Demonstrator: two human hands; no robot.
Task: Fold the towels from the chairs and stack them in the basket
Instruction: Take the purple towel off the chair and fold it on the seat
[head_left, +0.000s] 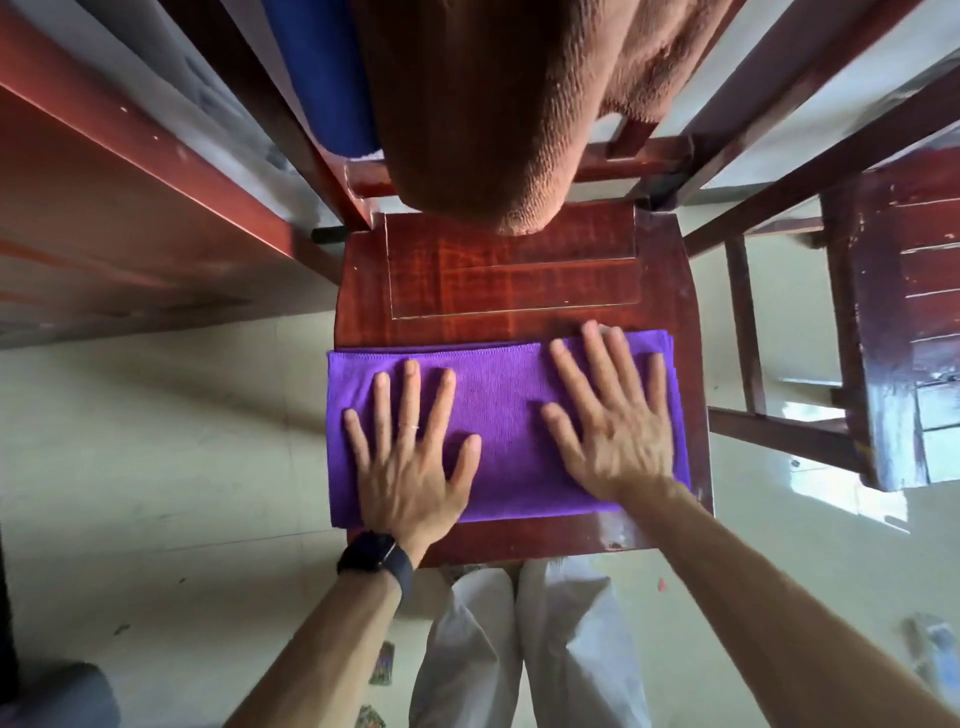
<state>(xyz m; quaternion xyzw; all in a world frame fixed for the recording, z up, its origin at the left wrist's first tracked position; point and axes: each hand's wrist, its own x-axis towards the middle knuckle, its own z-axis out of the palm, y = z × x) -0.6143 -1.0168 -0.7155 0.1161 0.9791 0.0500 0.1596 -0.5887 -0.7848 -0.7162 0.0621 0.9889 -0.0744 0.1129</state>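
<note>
A purple towel (501, 415), folded into a rectangle, lies flat on the front half of a dark red wooden chair seat (509, 280). My left hand (410, 457) rests palm down on its left part, fingers spread, with a black watch on the wrist. My right hand (608, 421) presses flat on its right part, fingers spread too. A brown towel (498, 104) hangs over the chair's backrest, and a blue towel (322, 78) hangs beside it on the left. No basket is in view.
A second wooden chair (893, 312) stands to the right. A reddish wooden table edge (130, 171) runs along the left. Pale tiled floor (156, 441) surrounds the chair, with small scraps near my legs.
</note>
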